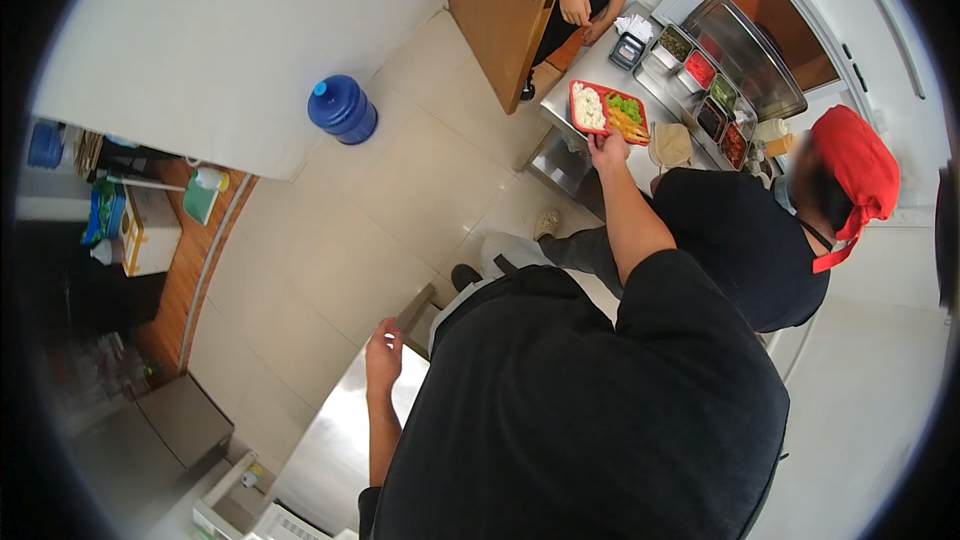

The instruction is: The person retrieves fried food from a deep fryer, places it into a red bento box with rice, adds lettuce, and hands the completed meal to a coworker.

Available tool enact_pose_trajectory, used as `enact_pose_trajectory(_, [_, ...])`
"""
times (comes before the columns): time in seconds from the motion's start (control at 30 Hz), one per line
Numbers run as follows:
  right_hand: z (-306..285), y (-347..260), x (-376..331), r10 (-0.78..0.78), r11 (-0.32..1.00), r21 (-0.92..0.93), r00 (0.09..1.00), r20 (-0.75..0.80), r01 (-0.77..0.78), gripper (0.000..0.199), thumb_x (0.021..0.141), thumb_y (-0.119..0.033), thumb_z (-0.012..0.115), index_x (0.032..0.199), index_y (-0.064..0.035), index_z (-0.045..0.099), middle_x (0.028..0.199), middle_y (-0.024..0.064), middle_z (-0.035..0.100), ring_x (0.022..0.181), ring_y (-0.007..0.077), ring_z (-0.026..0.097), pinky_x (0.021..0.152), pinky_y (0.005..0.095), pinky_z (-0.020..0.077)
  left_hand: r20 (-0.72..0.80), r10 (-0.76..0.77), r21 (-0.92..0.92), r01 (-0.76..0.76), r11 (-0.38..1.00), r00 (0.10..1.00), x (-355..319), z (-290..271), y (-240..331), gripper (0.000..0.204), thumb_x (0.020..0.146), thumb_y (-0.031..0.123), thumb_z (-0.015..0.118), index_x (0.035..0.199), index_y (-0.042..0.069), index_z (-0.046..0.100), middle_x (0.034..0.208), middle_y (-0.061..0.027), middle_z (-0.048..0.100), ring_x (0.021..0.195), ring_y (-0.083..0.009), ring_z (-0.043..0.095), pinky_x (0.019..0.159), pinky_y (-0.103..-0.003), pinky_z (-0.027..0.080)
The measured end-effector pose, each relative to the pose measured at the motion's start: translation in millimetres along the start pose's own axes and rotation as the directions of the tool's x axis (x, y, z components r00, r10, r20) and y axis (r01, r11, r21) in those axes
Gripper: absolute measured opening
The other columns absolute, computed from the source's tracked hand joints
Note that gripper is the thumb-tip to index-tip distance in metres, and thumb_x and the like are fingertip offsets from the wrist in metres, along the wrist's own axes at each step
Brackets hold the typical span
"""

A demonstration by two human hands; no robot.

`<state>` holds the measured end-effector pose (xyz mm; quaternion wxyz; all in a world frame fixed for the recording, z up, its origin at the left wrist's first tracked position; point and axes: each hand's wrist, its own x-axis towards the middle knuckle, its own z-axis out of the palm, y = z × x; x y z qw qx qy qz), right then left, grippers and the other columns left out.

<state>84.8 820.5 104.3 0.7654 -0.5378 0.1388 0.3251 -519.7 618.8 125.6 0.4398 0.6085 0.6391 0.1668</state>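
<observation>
A tiled kitchen floor (400, 200) runs to a steel counter (600, 75). The right hand (605, 148) grips the near edge of a red tray (607, 112) on that counter. The left hand (383, 355), fingers loosely curled and holding nothing, rests on a steel surface (340, 440).

We wear a plain black short-sleeved top, loose and wide across chest and belly, with no print or markings that we can see; its sleeves end above the elbows, leaving both forearms bare, and our left hand (383, 352) and right hand (606, 148) carry no gloves, watch or rings that we can make out
</observation>
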Motion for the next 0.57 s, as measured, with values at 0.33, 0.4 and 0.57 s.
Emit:
enact_pose_trajectory(0.33, [15.0,0.7,66.7,-0.128,0.983,0.119,0.988,-0.085,0.137,0.015,0.101,-0.012,0.052,0.110,-0.0007,0.056,0.095,0.0074,0.063,0.082,0.0194,0.064,0.085,0.0382,0.0591,0.165,0.169,0.128,-0.192,0.973,0.972,252.1,-44.4,69.3,0.031,0.092,0.006,0.059,0.122,0.002,0.062,0.095,-0.0143,0.068,0.075,-0.0235,0.066,0.070,-0.035,0.054])
enact_pose_trajectory(0.4, [24.3,-5.3,55.3,-0.129,0.984,0.101,0.978,-0.166,0.147,0.018,0.099,-0.022,0.059,0.094,-0.0051,0.058,0.076,0.0048,0.059,0.067,0.0171,0.056,0.065,0.0341,0.0539,0.281,0.237,0.161,-0.289,0.944,0.930,301.8,-34.0,99.0,0.033,0.088,0.004,0.062,0.121,0.003,0.063,0.097,-0.0153,0.068,0.075,-0.0253,0.065,0.071,-0.036,0.053])
enact_pose_trajectory(0.57, [149.5,-44.1,-18.5,-0.409,0.880,-0.221,0.907,0.097,0.420,0.018,0.095,-0.005,0.043,0.089,-0.0024,0.059,0.072,0.0045,0.060,0.055,0.0113,0.051,0.048,0.0272,0.0419,0.473,0.482,0.003,-0.548,0.836,0.738,431.5,-27.4,192.1,0.036,0.087,0.006,0.064,0.122,0.003,0.061,0.100,-0.0161,0.068,0.077,-0.0258,0.067,0.073,-0.036,0.054])
